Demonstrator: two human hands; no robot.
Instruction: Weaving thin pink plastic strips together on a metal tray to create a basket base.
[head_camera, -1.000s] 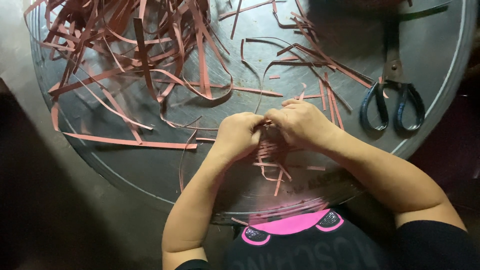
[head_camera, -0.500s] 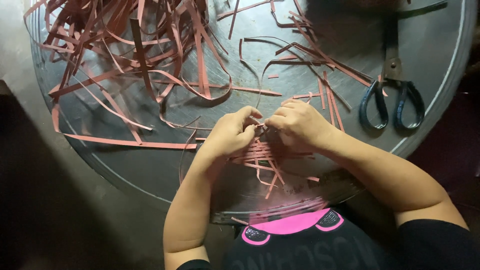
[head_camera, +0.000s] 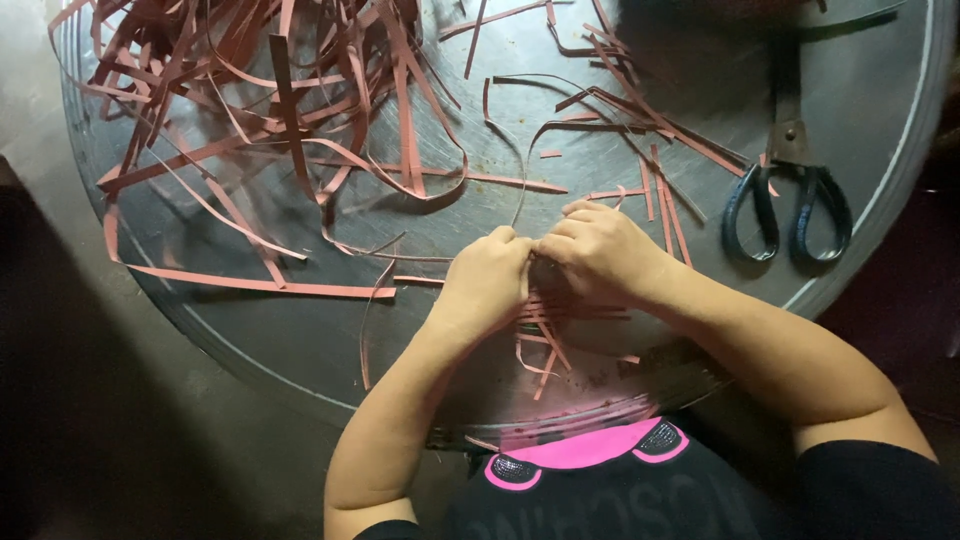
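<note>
Near the front edge of a round grey metal tray (head_camera: 880, 190), two bare hands meet knuckle to knuckle. Left hand (head_camera: 487, 283) and right hand (head_camera: 601, 251) are both curled tight, fingertips pinched together on a small bundle of pink paper strips (head_camera: 545, 320) that fans out just beneath them onto the tray (how many strips sit in the bundle cannot be counted, since the fingers cover where they join). Up at the far left of the tray lies one big tangled heap of loose pink strips (head_camera: 270, 110), far too many and too overlapped to number. One long strip (head_camera: 250, 283) lies flat by itself to the left of the left hand. One pair of scissors (head_camera: 788, 195) with dark looped handles rests shut at the right side, well apart from both hands.
</note>
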